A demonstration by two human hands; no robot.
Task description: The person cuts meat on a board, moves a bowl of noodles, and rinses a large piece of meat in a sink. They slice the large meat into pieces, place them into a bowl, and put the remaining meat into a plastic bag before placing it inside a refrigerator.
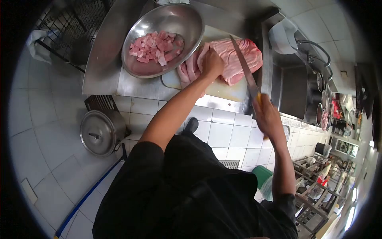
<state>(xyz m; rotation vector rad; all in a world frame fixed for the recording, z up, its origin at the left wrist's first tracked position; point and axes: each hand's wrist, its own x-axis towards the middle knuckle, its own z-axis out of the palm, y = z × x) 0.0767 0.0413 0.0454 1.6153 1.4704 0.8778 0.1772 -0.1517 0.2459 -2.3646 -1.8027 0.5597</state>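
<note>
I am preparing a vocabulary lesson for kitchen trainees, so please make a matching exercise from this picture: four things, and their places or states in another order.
1. knife
2. bowl
3. pot
4. left hand

A. covered with a lid
B. touching the meat
C. in the right hand
D. contains meat cubes

Pairs: 1-C, 2-D, 3-A, 4-B

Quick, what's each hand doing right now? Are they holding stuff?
Left hand: on the raw meat; whether it's gripping cannot be told.
Right hand: closed, holding the knife.
</note>
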